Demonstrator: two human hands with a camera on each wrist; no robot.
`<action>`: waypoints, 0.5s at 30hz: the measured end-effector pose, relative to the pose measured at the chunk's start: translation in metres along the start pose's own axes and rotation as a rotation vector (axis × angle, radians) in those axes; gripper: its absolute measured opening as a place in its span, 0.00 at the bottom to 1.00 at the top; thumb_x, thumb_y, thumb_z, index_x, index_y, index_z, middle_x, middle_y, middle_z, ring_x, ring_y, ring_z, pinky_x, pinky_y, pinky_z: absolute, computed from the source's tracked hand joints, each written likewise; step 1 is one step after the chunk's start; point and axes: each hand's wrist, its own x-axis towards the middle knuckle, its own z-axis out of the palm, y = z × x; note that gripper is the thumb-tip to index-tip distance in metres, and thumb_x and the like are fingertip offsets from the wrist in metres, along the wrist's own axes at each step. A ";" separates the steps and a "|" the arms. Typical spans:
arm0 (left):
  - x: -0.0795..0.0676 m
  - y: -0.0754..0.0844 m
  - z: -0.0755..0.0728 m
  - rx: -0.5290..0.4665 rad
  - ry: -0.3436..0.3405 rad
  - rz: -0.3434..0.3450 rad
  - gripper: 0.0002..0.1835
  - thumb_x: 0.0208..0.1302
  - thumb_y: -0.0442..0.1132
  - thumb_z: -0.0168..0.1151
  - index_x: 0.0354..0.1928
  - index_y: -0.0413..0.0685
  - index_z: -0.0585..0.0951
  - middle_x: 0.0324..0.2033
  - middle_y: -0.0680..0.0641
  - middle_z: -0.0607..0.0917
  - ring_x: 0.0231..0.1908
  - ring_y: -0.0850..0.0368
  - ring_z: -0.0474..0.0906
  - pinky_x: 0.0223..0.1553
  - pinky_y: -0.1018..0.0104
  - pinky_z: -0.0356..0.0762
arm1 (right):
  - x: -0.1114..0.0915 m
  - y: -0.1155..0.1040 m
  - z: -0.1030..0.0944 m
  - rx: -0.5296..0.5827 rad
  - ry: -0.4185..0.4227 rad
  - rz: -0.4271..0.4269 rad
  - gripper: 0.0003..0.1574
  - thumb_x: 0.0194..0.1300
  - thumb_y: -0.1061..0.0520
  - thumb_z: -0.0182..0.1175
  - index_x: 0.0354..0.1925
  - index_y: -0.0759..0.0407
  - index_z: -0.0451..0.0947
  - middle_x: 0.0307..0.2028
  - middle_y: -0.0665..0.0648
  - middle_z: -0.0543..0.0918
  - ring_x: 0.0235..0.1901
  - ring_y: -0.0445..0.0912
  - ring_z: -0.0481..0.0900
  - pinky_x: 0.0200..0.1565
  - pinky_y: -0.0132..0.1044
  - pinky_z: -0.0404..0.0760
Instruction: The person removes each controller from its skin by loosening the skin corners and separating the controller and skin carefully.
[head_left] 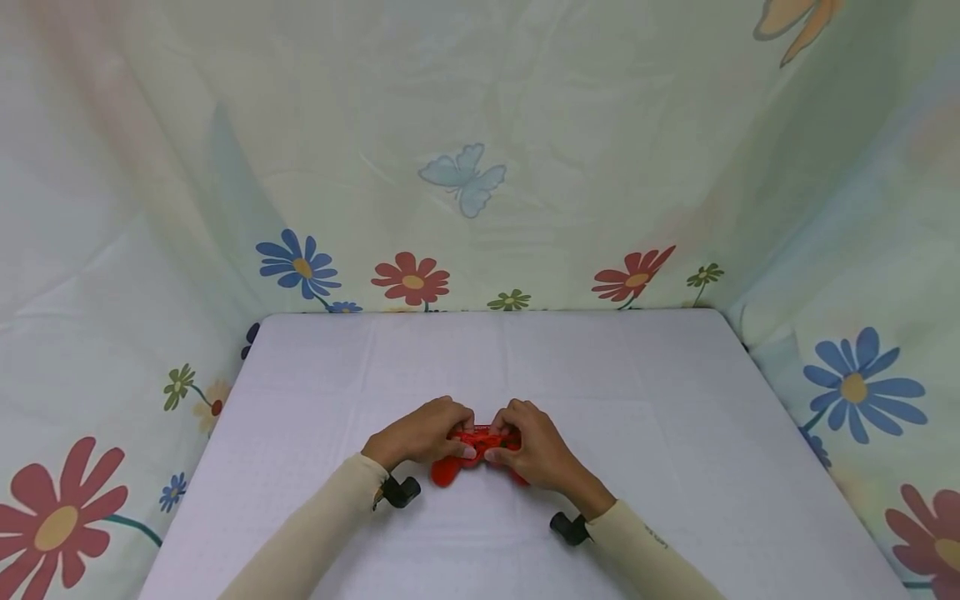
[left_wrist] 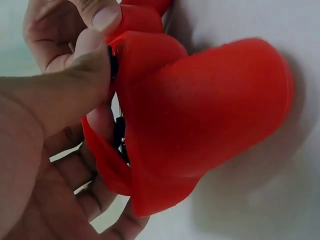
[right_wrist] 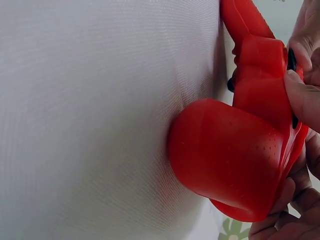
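A red rubbery game controller cover (head_left: 444, 473) lies in the middle of the white table, its two rounded grips towards the person. Dark parts (left_wrist: 119, 132) of a controller show through a gap in it in the left wrist view. My left hand (head_left: 431, 429) holds the left side, thumb at the gap's edge and fingers round the far side. Opposite, my right hand (head_left: 543, 450) pinches the right side of the cover (right_wrist: 225, 150), thumb on the face and fingers behind. Both thumbs sit close together at the centre. The fingers hide much of the controller's face.
White cloth covers the table (head_left: 637, 467). A flower-and-butterfly curtain (head_left: 555, 183) stands behind it and along both sides. Small black wrist cameras (head_left: 401, 492) sit under the beige sleeves (head_left: 322, 517).
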 end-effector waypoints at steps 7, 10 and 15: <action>0.001 -0.001 0.000 0.006 0.007 0.034 0.13 0.66 0.44 0.76 0.32 0.52 0.78 0.25 0.57 0.73 0.36 0.60 0.69 0.36 0.70 0.64 | -0.001 0.000 -0.001 0.003 0.000 0.006 0.18 0.56 0.55 0.82 0.37 0.45 0.81 0.34 0.41 0.76 0.40 0.38 0.73 0.45 0.34 0.76; 0.001 -0.003 0.001 -0.002 0.015 0.028 0.13 0.67 0.44 0.75 0.32 0.54 0.78 0.26 0.57 0.73 0.37 0.60 0.70 0.37 0.69 0.64 | 0.000 0.000 -0.001 0.012 -0.001 0.013 0.18 0.56 0.55 0.82 0.38 0.45 0.81 0.34 0.42 0.76 0.40 0.38 0.73 0.46 0.35 0.76; 0.002 -0.011 0.008 -0.097 0.045 -0.005 0.10 0.69 0.43 0.73 0.33 0.55 0.79 0.28 0.57 0.76 0.40 0.59 0.70 0.40 0.67 0.66 | -0.001 0.000 -0.001 0.007 0.002 0.010 0.18 0.56 0.54 0.83 0.37 0.45 0.81 0.34 0.42 0.76 0.40 0.38 0.73 0.45 0.34 0.76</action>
